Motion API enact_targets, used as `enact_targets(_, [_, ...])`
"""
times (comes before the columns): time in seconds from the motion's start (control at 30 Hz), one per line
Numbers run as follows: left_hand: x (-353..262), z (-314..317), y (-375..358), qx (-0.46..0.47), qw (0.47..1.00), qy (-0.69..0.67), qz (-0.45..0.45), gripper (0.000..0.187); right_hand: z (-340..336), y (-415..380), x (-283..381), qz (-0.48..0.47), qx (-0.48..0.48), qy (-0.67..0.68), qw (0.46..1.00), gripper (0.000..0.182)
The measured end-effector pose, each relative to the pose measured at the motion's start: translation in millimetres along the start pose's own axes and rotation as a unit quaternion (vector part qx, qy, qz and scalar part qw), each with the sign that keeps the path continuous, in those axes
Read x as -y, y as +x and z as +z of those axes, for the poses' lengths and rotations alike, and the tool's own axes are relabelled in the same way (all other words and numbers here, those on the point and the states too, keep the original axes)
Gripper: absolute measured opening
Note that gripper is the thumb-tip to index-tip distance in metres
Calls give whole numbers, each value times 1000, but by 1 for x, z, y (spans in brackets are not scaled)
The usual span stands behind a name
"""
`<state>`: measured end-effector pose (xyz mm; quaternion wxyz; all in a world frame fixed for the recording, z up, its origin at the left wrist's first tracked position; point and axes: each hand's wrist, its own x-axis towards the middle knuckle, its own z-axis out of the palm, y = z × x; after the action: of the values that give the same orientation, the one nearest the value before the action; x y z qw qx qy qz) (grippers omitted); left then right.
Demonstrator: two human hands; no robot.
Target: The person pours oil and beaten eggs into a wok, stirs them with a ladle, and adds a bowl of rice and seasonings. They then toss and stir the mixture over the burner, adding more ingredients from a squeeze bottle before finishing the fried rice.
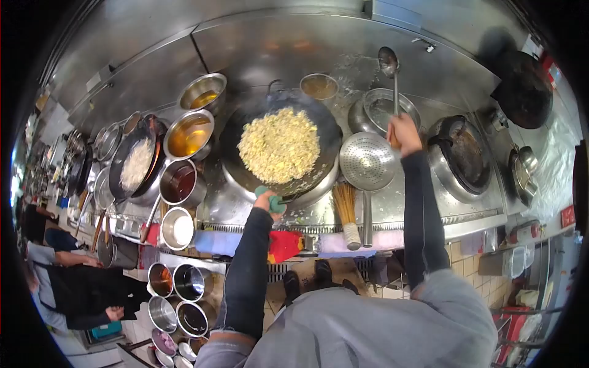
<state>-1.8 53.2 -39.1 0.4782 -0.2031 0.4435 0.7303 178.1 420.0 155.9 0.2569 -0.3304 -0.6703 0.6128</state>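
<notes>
My left hand (265, 200) is closed on the near edge of a large wok (232, 138), with a folded green cloth (277, 205) between the hand and the metal. Fried rice (279, 145) with yellow egg bits fills the middle of this wok. Further right, my right hand (403, 132) grips the handle of a ladle (388, 62), whose bowl is raised toward the back wall. Below that hand lies a perforated strainer (367, 161). A metal pot with a rimmed bowl (375, 105) stands behind it. Beside the strainer rests a bamboo brush (345, 208).
Left of the wok stand several metal bowls and pots, among them a bowl of yellow liquid (190, 136) and a pot of dark sauce (179, 182). A second wok (116, 178) holds pale food. Another wok (469, 156) sits right. A person (92, 288) stands at lower left.
</notes>
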Motion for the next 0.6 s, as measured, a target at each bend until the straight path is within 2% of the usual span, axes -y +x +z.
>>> enact_targets(0.03, [-1,1,-1,-7,1000,3,15,9,16,-31,-11,24,-17,168,985,14])
enact_targets(0.17, [0,-6,1,32,999,-2,20,18,55,-108,-23,64,-60,165,982,23])
enact_targets(0.2, [-3,-4,-3,33,999,-8,2,25,67,-127,-28,65,-51,108,991,28])
enact_targets(0.23, [-10,1,-15,44,998,-20,-42,31,79,-146,-30,63,-41,53,996,33])
enact_targets(0.3, [-19,22,-54,20,999,-35,-27,32,100,-171,-31,95,-57,91,990,40])
enact_targets(0.37, [-9,-3,-8,127,988,-58,-59,29,115,-187,-43,137,-2,99,986,43])
enact_targets(0.47, [-5,0,2,73,997,4,-20,16,161,-151,-75,100,8,-47,994,36])
enact_targets(0.5, [-5,0,-1,71,997,23,4,15,184,-139,-80,112,22,4,993,34])
enact_targets(0.53, [-6,1,-3,74,997,23,2,15,207,-124,-81,140,70,-19,987,34])
enact_targets(0.57, [-7,2,-5,68,998,20,-3,13,233,-115,-86,203,51,91,974,26])
enact_targets(0.6, [-8,3,-6,61,998,17,-8,11,251,-111,-86,227,87,147,959,21])
